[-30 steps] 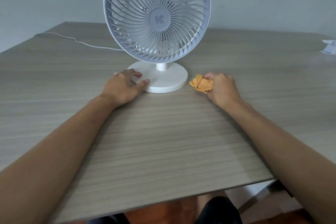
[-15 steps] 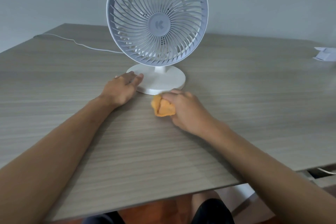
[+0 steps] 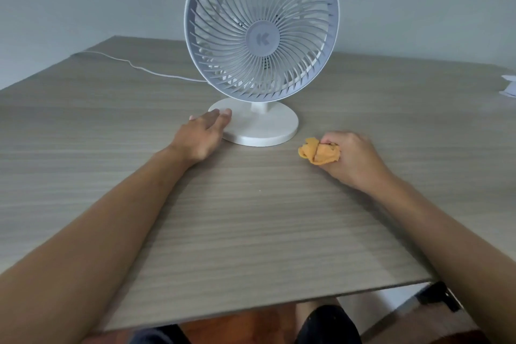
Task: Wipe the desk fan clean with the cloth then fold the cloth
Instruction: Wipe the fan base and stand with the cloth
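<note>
left hand (image 3: 205,134) flat, steadying fan base (image 3: 259,127) | right hand (image 3: 351,156) clutching balled cloth (image 3: 318,152) | risk: top-heavy fan (image 3: 262,28) tips if wiped hard

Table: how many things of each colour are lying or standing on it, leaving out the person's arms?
White: 3, the fan, its cable, and a papery thing at the right edge
Orange: 1, the cloth, bunched in the right hand
Total: 4

fan (image 3: 262,39) top cropped, white object (image 3: 508,89) cut off at right, unidentifiable
</note>
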A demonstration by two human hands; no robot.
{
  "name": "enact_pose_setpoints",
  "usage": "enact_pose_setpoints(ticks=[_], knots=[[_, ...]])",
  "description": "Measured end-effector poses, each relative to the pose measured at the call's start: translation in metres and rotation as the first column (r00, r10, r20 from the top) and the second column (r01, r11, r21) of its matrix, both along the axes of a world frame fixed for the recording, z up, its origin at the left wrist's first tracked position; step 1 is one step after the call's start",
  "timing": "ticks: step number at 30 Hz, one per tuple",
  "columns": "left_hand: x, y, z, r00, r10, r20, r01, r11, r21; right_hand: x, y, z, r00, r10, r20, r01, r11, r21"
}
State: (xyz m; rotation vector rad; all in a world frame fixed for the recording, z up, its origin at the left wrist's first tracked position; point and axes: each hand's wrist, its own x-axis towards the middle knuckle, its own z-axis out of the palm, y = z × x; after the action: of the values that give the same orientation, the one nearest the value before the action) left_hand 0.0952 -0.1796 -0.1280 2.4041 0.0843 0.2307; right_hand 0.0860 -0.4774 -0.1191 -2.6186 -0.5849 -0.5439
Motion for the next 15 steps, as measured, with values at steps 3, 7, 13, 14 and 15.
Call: enact_pose_setpoints(ticks=[3,7,13,14,15], knots=[[-0.001,0.000,0.000,1.000,-0.004,0.008,0.004,1.000,-0.030,0.024,0.008,-0.003,0.997,-0.072,0.023,0.073,0.996,-0.058],[-0.004,-0.004,0.002,1.000,-0.015,0.000,0.015,0.999,-0.052,0.017,0.033,-0.004,0.996,-0.053,0.068,0.060,0.993,-0.102],[-0.007,0.010,-0.004,0.991,-0.048,0.123,0.053,0.998,-0.038,-0.036,0.064,-0.006,0.967,0.207,0.148,-0.196,0.977,-0.089],[-0.011,0.014,-0.004,0.990,-0.034,0.136,0.038,0.999,-0.030,-0.044,0.068,-0.005,0.960,0.237,0.152,-0.227,0.971,-0.082],[-0.014,0.019,-0.003,0.988,-0.018,0.151,0.022,1.000,-0.019,-0.050,0.071,-0.005,0.953,0.262,0.149,-0.254,0.964,-0.075]])
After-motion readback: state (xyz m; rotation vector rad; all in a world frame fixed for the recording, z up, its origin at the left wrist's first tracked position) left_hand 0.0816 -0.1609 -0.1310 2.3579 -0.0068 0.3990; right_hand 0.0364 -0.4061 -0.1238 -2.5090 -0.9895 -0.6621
